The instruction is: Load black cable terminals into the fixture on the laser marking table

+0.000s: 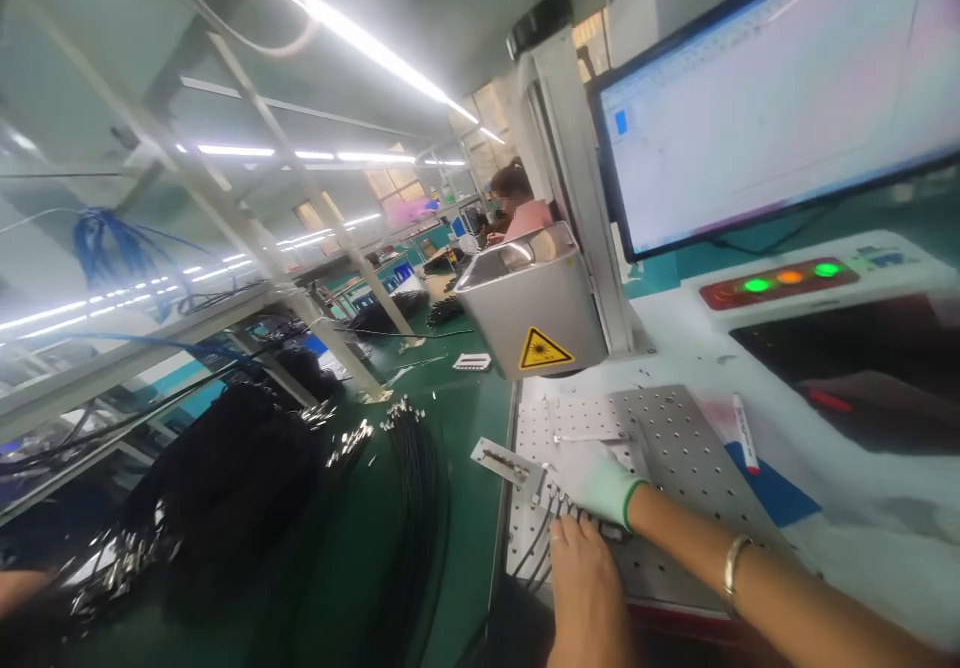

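Note:
A row of black cables (534, 551) with metal ends lies at a metal fixture (504, 463) on the perforated plate. My bare left hand (586, 583) is at the plate's near edge, its bent fingers closed over the cables just behind their ends. Over those ends reaches my right hand (600, 483) in a white glove with a green cuff. Its fingers are blurred against the pale plate, so their grip does not show. Directly above hangs a silver machine head (536, 308) with a yellow laser warning label.
A bundle of black cables (412, 488) and a large dark cable heap (225, 488) lie on the green table. To the right are a monitor (772, 98), a control box (780, 280) with lit buttons and a marker (745, 436). A person (525, 203) sits beyond.

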{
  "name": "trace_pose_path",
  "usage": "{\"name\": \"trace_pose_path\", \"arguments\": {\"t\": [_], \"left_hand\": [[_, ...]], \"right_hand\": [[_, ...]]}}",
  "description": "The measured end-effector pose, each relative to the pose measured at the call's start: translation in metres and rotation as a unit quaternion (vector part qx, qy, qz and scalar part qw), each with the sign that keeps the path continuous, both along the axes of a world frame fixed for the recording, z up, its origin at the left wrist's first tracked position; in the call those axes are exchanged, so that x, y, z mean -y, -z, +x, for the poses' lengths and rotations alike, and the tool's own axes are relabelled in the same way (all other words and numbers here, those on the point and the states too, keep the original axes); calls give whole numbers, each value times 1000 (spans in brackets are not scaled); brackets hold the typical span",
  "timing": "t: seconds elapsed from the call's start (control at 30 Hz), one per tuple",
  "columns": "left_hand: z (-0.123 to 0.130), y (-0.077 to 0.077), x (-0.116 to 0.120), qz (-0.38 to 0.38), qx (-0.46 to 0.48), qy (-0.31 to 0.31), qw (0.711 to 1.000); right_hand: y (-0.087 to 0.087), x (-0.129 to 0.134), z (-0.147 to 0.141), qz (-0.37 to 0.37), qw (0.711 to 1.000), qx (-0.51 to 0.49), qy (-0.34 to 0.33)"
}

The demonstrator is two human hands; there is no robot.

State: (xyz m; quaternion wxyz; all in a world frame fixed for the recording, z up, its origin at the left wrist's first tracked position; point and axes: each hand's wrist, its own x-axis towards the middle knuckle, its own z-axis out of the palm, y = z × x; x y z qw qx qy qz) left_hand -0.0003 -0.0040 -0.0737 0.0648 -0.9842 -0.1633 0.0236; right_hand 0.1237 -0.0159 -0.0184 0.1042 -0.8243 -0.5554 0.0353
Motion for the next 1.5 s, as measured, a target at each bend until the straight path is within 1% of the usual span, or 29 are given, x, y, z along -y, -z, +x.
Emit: {"name": "trace_pose_path", "arguments": {"t": [0.1, 0.13, 0.2, 0.27, 0.33, 0.4, 0.47, 0.53, 0.63, 0.73, 0.83, 0.9, 1.0, 1.1, 1.17, 1.27, 1.37, 1.5], "left_hand": [[-12, -22, 7, -75, -4, -100, 992], [-17, -30, 8, -99, -5, -111, 989], [-28, -47, 7, -117, 15, -118, 986], [-38, -61, 3, -119, 35, -111, 986], [-46, -70, -2, -131, 30, -108, 985], [-51, -74, -6, -149, 9, -100, 984], [-52, -74, -9, -154, 16, -70, 986], [-51, -71, -13, -141, 39, -27, 989], [-44, -61, -21, -101, 62, 20, 993], [-36, -49, -27, -62, 56, 63, 994], [-31, -40, -28, -43, 45, 98, 993], [-29, -38, -27, -40, 44, 102, 993], [-28, -40, -26, -36, 46, 109, 992], [-26, -43, -26, -20, 41, 129, 991], [-24, -44, -27, -8, 39, 141, 989], [-22, -43, -28, 1, 39, 147, 988], [-21, -42, -28, -4, 34, 140, 990], [-19, -41, -28, -38, 31, 115, 992]], "right_hand": [[5, 2, 6, 16, 1000, -18, -8], [7, 4, 10, 21, 999, -28, -14], [12, 8, 18, 29, 998, -52, -26], [16, 13, 25, 37, 996, -80, -33], [20, 16, 31, 45, 993, -108, -33], [23, 18, 36, 54, 989, -134, -25], [27, 21, 38, 61, 986, -157, -11], [29, 25, 40, 65, 982, -178, 4], [32, 32, 42, 70, 977, -200, 19], [32, 37, 41, 71, 974, -211, 36], [34, 40, 37, 84, 970, -222, 57], [37, 40, 35, 106, 966, -227, 62], [43, 40, 34, 136, 963, -225, 63], [49, 39, 35, 131, 965, -216, 66], [50, 39, 34, 131, 967, -211, 64], [46, 40, 33, 145, 963, -221, 54], [43, 41, 32, 137, 958, -244, 56], [47, 42, 33, 157, 955, -246, 47]]}}
